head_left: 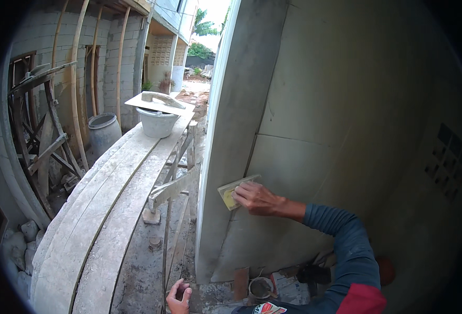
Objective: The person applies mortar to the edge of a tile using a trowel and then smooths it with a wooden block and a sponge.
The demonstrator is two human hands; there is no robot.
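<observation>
My right hand (259, 199) is closed around a small rectangular float (227, 198) with a pale, yellowish body. The float rests against the grey plastered wall (293, 162), beside a dark vertical joint line. A blue-grey sleeve covers that arm, which reaches across from the lower right. Low in the picture, my left hand (179, 297) hangs beside the plank scaffold with its fingers loosely curled and apart; nothing shows in it. On the far end of the planks (102, 209) stands a grey bucket (157, 124), with a flat trowel (160, 102) lying across its rim.
Wooden trestle legs (174, 188) stand between the planks and the wall. On the floor below are a small bucket (261, 287) and a brick-coloured block (241, 283). A grey drum (105, 131) and bamboo poles (77, 78) stand at the left, near a wooden frame (47, 131).
</observation>
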